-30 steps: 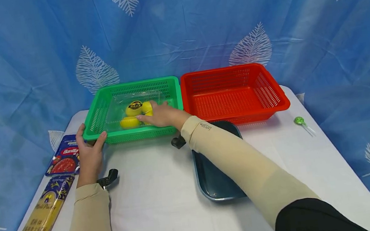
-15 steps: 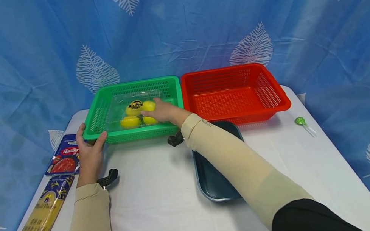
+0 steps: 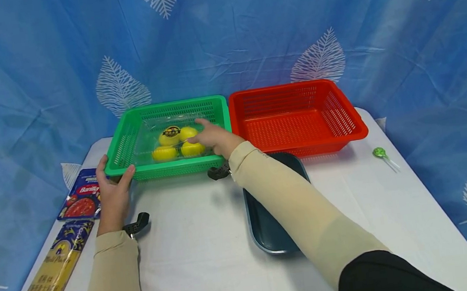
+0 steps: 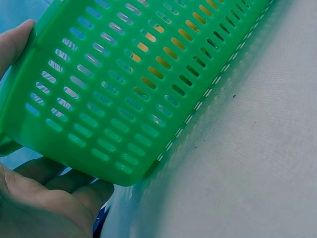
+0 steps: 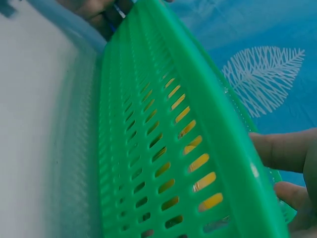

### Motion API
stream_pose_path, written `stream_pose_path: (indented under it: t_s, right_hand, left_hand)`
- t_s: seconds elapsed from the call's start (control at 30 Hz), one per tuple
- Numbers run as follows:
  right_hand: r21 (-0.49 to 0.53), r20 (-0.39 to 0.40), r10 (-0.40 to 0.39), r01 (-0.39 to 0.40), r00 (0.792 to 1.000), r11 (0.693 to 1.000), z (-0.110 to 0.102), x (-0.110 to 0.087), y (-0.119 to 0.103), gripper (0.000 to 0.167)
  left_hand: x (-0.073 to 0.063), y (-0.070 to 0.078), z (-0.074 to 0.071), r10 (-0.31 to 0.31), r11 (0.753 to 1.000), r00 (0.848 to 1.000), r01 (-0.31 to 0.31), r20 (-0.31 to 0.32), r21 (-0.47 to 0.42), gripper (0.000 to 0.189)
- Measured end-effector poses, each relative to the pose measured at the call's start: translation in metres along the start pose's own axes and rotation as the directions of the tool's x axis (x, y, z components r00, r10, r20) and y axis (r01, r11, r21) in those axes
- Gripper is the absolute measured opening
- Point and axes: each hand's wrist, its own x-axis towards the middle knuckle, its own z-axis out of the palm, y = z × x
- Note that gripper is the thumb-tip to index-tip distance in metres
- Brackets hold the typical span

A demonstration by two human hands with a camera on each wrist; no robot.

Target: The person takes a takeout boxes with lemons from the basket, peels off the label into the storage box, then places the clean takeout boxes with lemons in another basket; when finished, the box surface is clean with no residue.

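Note:
A green perforated basket (image 3: 170, 171) stands at the back left of the table. In it lies a clear plastic box of yellow lemons (image 3: 165, 153) with a dark label on its lid. My left hand (image 3: 113, 195) grips the basket's near left corner; the left wrist view shows its thumb by the rim and its fingers (image 4: 74, 181) against the outer wall. Over the right end of the box is my right hand (image 3: 218, 137), thumb and forefinger spread apart and nothing held between them. Whether it touches the lid I cannot tell.
A red basket (image 3: 303, 149) stands right beside the green one. A dark blue tray (image 3: 273, 232) lies partly under my right forearm. At left are a Barilla packet (image 3: 80, 201) and a yellow spaghetti pack (image 3: 44, 287). Green-topped lollipops (image 3: 379, 153) lie at right.
My right hand has drawn back to the right, its thumb and fingers off the lemons' end of the box, so more lemons show. My left hand stays on the basket corner.

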Motion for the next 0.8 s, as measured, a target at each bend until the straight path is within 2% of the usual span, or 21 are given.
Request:
stream_pose_path:
  t_s: [0.3, 0.63, 0.8]
  right_hand:
    - [0.1, -0.007, 0.021, -0.021, 1.0, 0.995, -0.0007, -0.0019, 0.0001, 0.084]
    - [0.125, -0.04, 0.005, 0.0, 0.999, 0.992, -0.0002, -0.0039, 0.0024, 0.082]
    - [0.207, -0.034, 0.003, 0.004, 0.999, 0.978, 0.001, -0.0036, 0.0013, 0.081]
  left_hand:
    - [-0.0007, 0.0008, -0.0006, 0.009, 1.0, 1.0, -0.009, 0.004, 0.013, 0.088]
    - [-0.0019, 0.0015, 0.0005, -0.008, 1.0, 1.0, 0.008, 0.004, -0.02, 0.085]
    - [-0.0022, 0.0023, 0.0006, -0.002, 1.0, 1.0, 0.002, -0.005, -0.007, 0.085]
